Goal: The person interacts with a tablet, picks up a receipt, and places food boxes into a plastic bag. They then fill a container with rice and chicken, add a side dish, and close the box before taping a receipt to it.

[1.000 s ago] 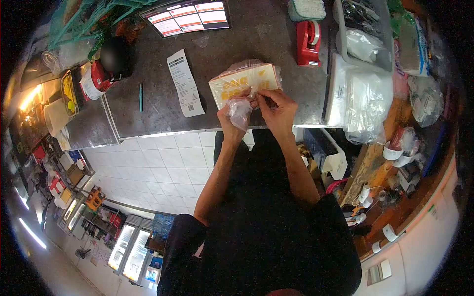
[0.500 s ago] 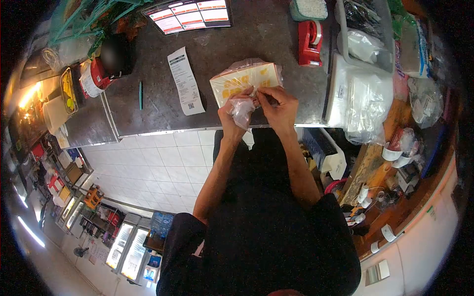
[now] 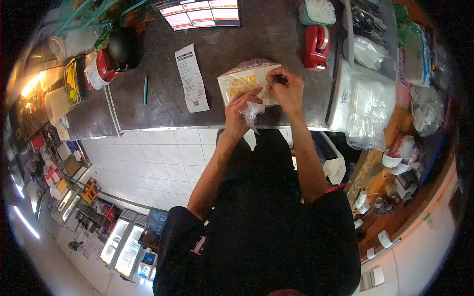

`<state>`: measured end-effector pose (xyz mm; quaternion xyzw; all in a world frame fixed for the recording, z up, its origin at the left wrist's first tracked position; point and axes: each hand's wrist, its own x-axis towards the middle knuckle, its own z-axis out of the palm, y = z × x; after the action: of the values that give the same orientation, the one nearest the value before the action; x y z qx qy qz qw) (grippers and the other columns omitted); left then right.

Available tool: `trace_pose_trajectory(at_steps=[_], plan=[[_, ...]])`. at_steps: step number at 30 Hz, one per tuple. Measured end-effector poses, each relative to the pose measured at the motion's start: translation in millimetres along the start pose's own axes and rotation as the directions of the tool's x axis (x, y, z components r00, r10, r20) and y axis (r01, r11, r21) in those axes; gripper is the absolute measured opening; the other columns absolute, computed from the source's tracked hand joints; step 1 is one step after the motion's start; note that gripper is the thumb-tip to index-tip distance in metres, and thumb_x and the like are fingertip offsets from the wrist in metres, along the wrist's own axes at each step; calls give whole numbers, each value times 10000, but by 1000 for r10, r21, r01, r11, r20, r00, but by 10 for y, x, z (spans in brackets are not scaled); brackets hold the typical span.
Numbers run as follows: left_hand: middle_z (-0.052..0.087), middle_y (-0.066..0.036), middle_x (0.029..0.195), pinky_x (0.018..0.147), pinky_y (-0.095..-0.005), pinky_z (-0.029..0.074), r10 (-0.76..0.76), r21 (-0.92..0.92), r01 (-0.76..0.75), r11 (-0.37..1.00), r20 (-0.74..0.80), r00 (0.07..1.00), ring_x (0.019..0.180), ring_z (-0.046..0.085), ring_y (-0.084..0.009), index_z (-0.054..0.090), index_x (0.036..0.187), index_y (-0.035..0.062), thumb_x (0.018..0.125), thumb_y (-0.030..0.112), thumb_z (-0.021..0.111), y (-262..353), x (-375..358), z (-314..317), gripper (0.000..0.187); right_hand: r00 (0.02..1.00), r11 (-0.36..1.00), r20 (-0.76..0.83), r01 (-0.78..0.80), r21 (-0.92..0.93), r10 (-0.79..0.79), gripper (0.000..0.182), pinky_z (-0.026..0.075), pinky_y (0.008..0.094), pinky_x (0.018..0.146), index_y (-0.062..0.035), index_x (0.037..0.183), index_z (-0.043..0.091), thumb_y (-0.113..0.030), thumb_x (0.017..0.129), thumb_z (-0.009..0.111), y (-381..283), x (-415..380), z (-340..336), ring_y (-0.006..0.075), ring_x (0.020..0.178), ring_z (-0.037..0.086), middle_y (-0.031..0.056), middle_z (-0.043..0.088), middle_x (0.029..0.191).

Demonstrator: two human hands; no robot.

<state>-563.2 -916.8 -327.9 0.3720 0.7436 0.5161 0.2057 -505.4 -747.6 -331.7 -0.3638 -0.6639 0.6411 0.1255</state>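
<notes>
A white box with yellow lettering (image 3: pixel 234 89) lies on the dark counter inside a clear plastic bag (image 3: pixel 253 114). My left hand (image 3: pixel 240 111) is closed on gathered plastic at the box's near side, and a loose crumpled end hangs below its fingers. Over the box's right part, my right hand (image 3: pixel 288 90) pinches another bit of the same plastic between thumb and fingers. The near right corner of the box is partly hidden by my hands.
A printed receipt (image 3: pixel 192 79) and a teal pen (image 3: pixel 145 90) lie to the left. Behind are a lit screen (image 3: pixel 200 15) and a red tape dispenser (image 3: pixel 316 48). Stacked clear bags (image 3: pixel 368 106) and a grey bin (image 3: pixel 349 37) stand right. The counter's front edge (image 3: pixel 173 127) runs near my wrists.
My right hand has moved up and right, away from my left, drawing plastic with it. My left hand stays on the gathered plastic. The whole view has shifted slightly.
</notes>
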Motion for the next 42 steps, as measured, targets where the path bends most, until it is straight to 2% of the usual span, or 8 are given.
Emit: trace_pose_trajectory(at_steps=[6,12,15,21,27,34,37,42], plan=[[710,-105,1076,947,-385,491,12,122,-7,992,-41,999,1093,608,-293,605,1307,59,701,64,761,69,42,71,626,979,995,-181,88,-54,-96,113,515,288,692,-32,856,640,53,781,650,133,5,201,136,726,635,55,671,787],[711,-142,1010,871,-382,514,-144,-21,143,990,-195,970,987,660,-305,673,1005,-1,713,33,732,50,214,26,300,967,952,-251,38,304,42,127,476,239,610,-13,811,598,105,854,578,87,-517,239,88,676,572,29,627,782],[705,-169,956,848,-376,518,-309,-2,315,949,-201,930,986,666,-311,685,954,-5,718,61,729,18,244,86,249,969,991,-211,134,22,-127,121,470,243,580,-16,829,583,95,876,578,110,-862,367,79,649,554,30,618,779],[674,-115,1178,985,-388,463,-78,157,115,981,-223,972,1133,622,-251,597,1251,52,758,-29,652,-76,272,-887,504,903,929,-422,91,358,74,52,492,258,547,-13,915,627,-55,941,613,-191,-231,-526,102,613,577,55,660,804],[650,-108,1128,1026,-536,360,-147,485,754,443,-790,595,1146,566,-349,482,1339,41,734,444,816,-1764,489,-1253,800,763,836,-544,-8,-549,-350,516,529,383,726,40,1007,698,-448,845,739,475,785,-1330,321,727,689,168,703,806],[627,-185,1125,992,-558,373,-578,391,826,407,-590,564,1154,546,-356,529,1209,53,718,416,831,-1798,651,-1296,681,890,965,-417,-245,-93,186,313,475,287,777,34,915,735,-277,882,740,1046,1125,-1270,148,770,626,80,710,826],[678,-172,1002,941,-523,423,-113,565,673,477,-720,685,1057,594,-367,552,1162,40,731,285,824,-1921,502,-1210,566,736,997,-677,68,45,-20,327,484,321,607,30,867,721,-296,863,735,431,633,-1024,118,669,616,70,676,697],[686,-199,919,816,-495,482,-244,423,669,612,-704,667,932,645,-384,561,1120,0,750,206,796,-2040,473,-1303,485,820,926,-516,-43,376,248,191,470,261,627,-29,797,685,-182,907,717,478,3,-955,109,640,579,30,645,751]])
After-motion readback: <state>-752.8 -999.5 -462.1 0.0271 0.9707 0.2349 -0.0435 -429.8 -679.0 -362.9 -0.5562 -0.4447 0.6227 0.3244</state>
